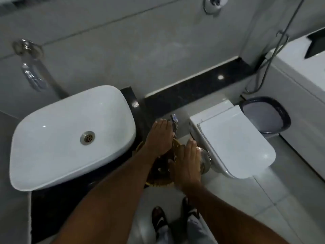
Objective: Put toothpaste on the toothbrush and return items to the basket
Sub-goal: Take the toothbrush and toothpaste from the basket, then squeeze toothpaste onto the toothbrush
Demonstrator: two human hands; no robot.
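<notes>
Both arms reach forward and down over the basket [159, 183], which sits at the right end of the dark tabletop [58, 206] beside the sink [70, 136]. The left hand [159, 136] and right hand [186, 166] lie flat, palms down, fingers extended, gripping nothing. They hide the basket's contents.

Both bare arms reach forward and down from the bottom edge of the head view, angling in toward each other. The left hand [159, 136] is flat, palm down, fingers straight and together, pointing away from the body. The right hand [187, 162] sits just beside it, a bit nearer the body, also flat with fingers extended and the thumb sticking out left. Neither one grips anything.
</notes>
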